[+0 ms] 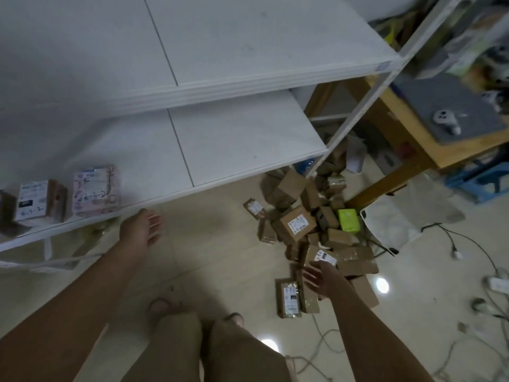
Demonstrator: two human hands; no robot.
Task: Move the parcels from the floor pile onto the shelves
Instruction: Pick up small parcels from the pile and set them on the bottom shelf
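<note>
Right hand (319, 277) is hovering spread-open, holding nothing; labelled brown parcel (323, 256) just beyond its fingertips. Left hand (141, 230) is hanging open, empty; pink parcel (96, 190) on shelf (234, 150) just above-left.

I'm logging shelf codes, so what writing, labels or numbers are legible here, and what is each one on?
"-3-2", handwritten, first character unclear: on the pink parcel on the lower shelf.
"-3-2", handwritten, first character unclear: on the white label of the brown box beside it.
Printed text on both of these, and the labels on the floor pile parcels: too small and blurred to read.
</note>
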